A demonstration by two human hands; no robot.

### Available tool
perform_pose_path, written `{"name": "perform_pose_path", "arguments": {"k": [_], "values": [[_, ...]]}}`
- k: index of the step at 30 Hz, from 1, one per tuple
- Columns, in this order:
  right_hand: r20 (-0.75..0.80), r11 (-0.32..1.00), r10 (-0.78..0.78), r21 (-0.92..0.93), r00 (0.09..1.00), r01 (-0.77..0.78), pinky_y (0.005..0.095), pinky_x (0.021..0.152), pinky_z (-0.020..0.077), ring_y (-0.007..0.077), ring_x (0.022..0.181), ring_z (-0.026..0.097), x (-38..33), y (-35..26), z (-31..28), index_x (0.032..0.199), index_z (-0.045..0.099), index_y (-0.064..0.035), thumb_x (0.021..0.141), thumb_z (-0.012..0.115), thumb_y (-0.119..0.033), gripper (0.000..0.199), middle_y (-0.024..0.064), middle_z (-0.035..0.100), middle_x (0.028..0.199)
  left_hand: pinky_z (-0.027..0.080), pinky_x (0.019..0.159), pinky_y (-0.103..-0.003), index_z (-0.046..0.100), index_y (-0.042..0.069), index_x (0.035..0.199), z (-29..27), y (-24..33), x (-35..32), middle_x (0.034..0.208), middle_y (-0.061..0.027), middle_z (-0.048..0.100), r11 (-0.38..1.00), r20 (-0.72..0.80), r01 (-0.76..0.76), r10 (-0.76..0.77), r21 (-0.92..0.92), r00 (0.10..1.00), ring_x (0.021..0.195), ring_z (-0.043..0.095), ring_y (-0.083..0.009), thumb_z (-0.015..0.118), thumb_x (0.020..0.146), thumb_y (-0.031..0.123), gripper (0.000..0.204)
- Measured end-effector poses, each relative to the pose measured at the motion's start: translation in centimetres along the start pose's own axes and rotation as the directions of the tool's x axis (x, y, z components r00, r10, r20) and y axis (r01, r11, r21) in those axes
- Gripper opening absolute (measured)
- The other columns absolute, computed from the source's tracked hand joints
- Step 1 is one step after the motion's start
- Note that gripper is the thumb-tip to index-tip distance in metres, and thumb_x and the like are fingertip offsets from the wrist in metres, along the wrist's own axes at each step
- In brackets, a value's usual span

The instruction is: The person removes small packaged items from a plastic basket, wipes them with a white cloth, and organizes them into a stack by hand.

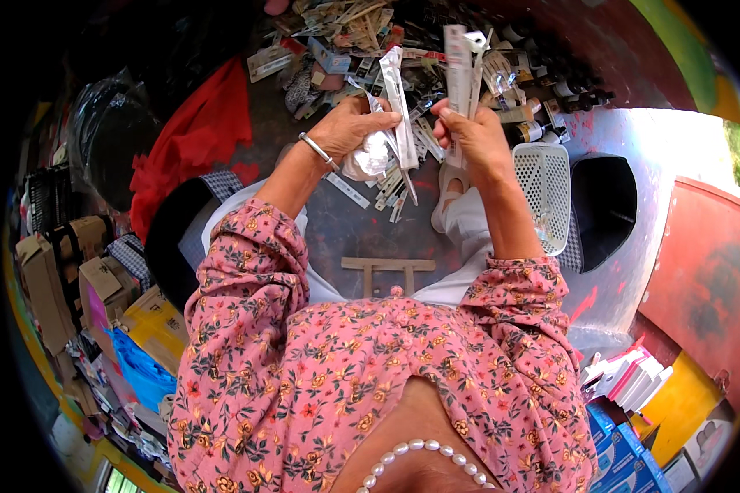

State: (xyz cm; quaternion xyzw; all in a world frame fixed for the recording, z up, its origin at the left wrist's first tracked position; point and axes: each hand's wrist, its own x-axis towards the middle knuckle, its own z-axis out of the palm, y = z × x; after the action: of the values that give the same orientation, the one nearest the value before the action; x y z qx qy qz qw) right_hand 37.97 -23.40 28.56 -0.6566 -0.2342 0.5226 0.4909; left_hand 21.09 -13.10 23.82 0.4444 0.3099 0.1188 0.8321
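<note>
My left hand (349,130) is closed around a long, narrow white packet (396,86), its thumb pressed along one side. Crumpled white plastic (367,159) bunches below the same hand, and a thin pointed tip sticks out beneath. To the right, my right hand (481,141) grips a bundle of slim white printed packets (458,70), held upright. The contents of the packets cannot be made out. Both hands are raised over the floor between my knees, apart from each other. Below them lie several loose narrow packets (393,193).
A heap of mixed small packages (345,29) spreads at the far side. A white perforated basket (543,185) stands beside my right forearm, near a black-lined container (607,205). Red cloth (197,135) and cardboard boxes (107,287) are at left. Blue boxes (625,452) sit at lower right.
</note>
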Motion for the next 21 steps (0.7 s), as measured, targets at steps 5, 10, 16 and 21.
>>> {"name": "perform_pose_path", "arguments": {"k": [5, 10, 16, 21], "values": [[-0.015, 0.96, -0.166, -0.229, 0.986, 0.159, 0.0217, 0.051, 0.0394, 0.0073, 0.056, 0.049, -0.1, 0.4, 2.1, 0.078, 0.059, 0.0013, 0.072, 0.068, -0.022, 0.025, 0.0008, 0.056, 0.065, 0.045, 0.069, -0.022, 0.057, 0.003, 0.081, 1.3, -0.5, 0.7, 0.082, -0.0033, 0.06, 0.992, 0.052, -0.111, 0.108, 0.053, 0.993, 0.075, 0.056, -0.0091, 0.065, 0.079, 0.015, 0.015], [0.005, 1.0, 0.018, 0.019, 1.0, -0.018, 0.0218, 0.047, 0.0354, 0.0069, 0.051, 0.046, -0.5, -0.4, 2.1, 0.073, 0.059, -0.0003, 0.071, 0.063, -0.014, 0.014, 0.0002, 0.054, 0.062, 0.045, 0.068, -0.023, 0.058, 0.004, 0.081, 1.0, -0.7, 0.3, 0.081, -0.0041, 0.061, 0.98, 0.126, -0.133, 0.115, 0.145, 0.985, 0.074, 0.057, -0.0097, 0.063, 0.079, 0.016, 0.013], [-0.009, 0.992, 0.12, -0.042, 0.993, -0.12, 0.0211, 0.042, 0.0285, 0.0047, 0.046, 0.041, 0.2, 0.3, 1.4, 0.07, 0.058, -0.0021, 0.073, 0.061, -0.014, 0.012, -0.0004, 0.053, 0.058, 0.043, 0.059, -0.023, 0.061, -0.001, 0.088, -0.2, 0.4, 0.3, 0.079, -0.0029, 0.059, 0.995, -0.177, -0.095, 0.09, -0.018, 0.98, 0.066, 0.054, -0.0098, 0.066, 0.076, 0.015, 0.02], [0.154, 0.973, 0.224, 0.014, 0.962, -0.229, 0.019, 0.04, 0.027, 0.0054, 0.041, 0.039, -0.9, -0.8, 2.2, 0.075, 0.06, -0.0026, 0.076, 0.059, -0.018, 0.016, 0.0005, 0.052, 0.055, 0.044, 0.06, -0.02, 0.06, -0.002, 0.096, 0.0, 1.3, 0.1, 0.08, -0.0008, 0.058, 0.913, -0.153, -0.31, 0.357, 0.265, 0.921, 0.069, 0.054, -0.0069, 0.067, 0.074, 0.008, 0.025]]}}
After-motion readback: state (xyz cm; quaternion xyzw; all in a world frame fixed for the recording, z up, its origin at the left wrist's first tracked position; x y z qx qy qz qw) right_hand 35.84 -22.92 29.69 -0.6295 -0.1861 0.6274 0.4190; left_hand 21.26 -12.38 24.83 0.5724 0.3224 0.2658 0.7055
